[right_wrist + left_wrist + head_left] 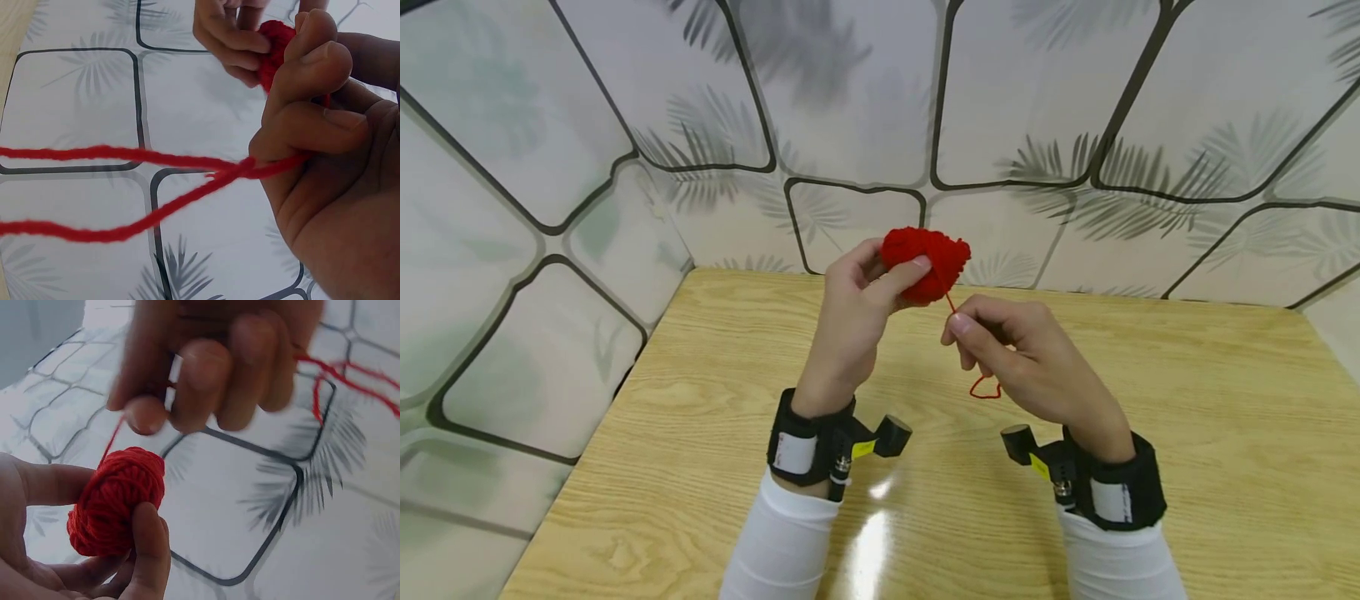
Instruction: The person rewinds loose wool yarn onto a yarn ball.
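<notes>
A small ball of red yarn (916, 254) is held up above the far part of the table by my left hand (855, 308). The left thumb lies across its near side, and in the left wrist view fingers grip the ball (115, 503) from both sides. To the right, my right hand (1026, 354) pinches the yarn strand (951, 302) between thumb and forefinger, a short way from the ball. That strand runs straight from ball to fingertips. Below the right hand hangs a loop of loose yarn (985, 395); in the right wrist view two lengths of yarn (106, 152) trail from the curled fingers.
A light wood-grain table (700, 467) lies under both hands. Behind it and on the left stands a wall (865, 108) patterned with dark outlines and leaf shapes. Each wrist wears a black strap (808, 442) with a small camera on an arm.
</notes>
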Demonstrator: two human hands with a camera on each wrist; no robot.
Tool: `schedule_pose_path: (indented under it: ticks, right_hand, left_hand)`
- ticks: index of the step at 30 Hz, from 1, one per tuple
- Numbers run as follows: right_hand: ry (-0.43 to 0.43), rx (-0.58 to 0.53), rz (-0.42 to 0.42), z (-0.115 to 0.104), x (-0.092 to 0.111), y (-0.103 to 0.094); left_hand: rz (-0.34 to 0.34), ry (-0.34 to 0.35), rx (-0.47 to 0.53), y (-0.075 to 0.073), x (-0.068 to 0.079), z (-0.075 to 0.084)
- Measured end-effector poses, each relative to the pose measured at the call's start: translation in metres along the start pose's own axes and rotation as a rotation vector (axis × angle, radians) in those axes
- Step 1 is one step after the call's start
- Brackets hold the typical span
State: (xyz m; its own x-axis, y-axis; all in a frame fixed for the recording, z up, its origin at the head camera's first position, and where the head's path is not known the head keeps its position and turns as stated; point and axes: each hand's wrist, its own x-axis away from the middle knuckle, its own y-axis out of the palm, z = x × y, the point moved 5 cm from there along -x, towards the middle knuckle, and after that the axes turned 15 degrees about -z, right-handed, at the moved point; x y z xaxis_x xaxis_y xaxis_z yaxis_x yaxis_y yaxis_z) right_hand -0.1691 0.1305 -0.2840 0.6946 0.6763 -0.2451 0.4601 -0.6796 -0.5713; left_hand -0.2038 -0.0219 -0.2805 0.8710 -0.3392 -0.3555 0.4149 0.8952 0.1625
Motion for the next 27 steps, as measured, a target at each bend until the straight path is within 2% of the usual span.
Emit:
schedule_pose_path:
  ticks: [4,11,14,17,20,23,25,27]
  right_hand:
    - [-0.006,0.009,0.014,0.002,0.002,-0.003]
    - [-0.046,0.0,0.05,0.005,0.004,-0.009]
    - [-0.055,-0.013,0.064,0.007,0.004,-0.011]
    - [-0.067,-0.021,0.062,0.008,0.003,-0.012]
    - [-0.083,-0.025,0.05,0.009,0.001,-0.011]
    - [-0.093,-0.037,0.051,0.01,0.0,-0.009]
    - [-0.102,-0.036,0.049,0.009,-0.001,-0.007]
    - [-0.104,-0.038,0.044,0.007,-0.002,-0.006]
  left_hand:
    - [-0.081,-0.055,0.152,-0.001,-0.001,0.0]
    - [-0.253,-0.118,0.318,0.004,0.001,-0.002]
    - [-0.329,-0.15,0.355,0.008,0.004,-0.001]
    - [-0.375,-0.154,0.339,0.012,0.006,0.001]
    - [-0.39,-0.135,0.315,0.015,0.007,0.002]
    - [-0.372,-0.097,0.324,0.017,0.007,0.003]
    - [-0.332,-0.066,0.338,0.017,0.006,0.004]
    - [-0.269,-0.014,0.307,0.016,0.005,0.005]
